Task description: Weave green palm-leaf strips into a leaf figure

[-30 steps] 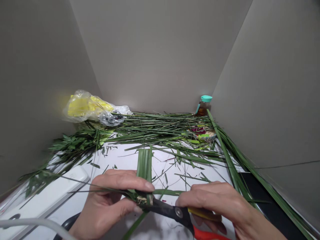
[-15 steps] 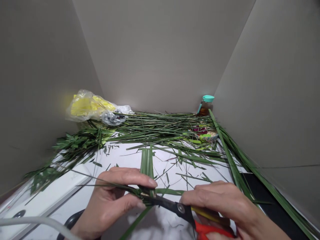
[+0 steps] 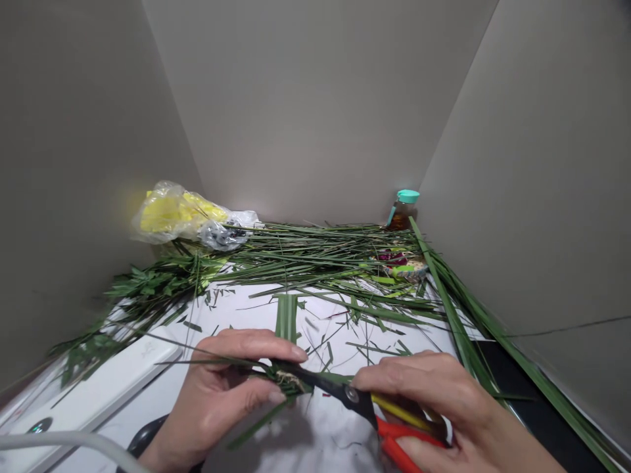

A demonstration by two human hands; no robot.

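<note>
My left hand pinches a woven knot of green palm-like leaf strips between thumb and fingers. Several flat strips rise from the knot, and loose ends trail to both sides. My right hand grips black-bladed scissors with red and yellow handles. The blade tips reach the knot, partly hidden behind my left fingers. The handles lie partly under my right hand.
A heap of long green strips and leafy cuttings lie on a white surface scattered with scraps. Behind stand a plastic bag with yellow contents and a teal-capped bottle. A white appliance and cable sit lower left, between grey walls.
The scissors have shifted left and up along the knot, and more of the red handles shows. The knot has tilted, and the upright strips look narrower.
</note>
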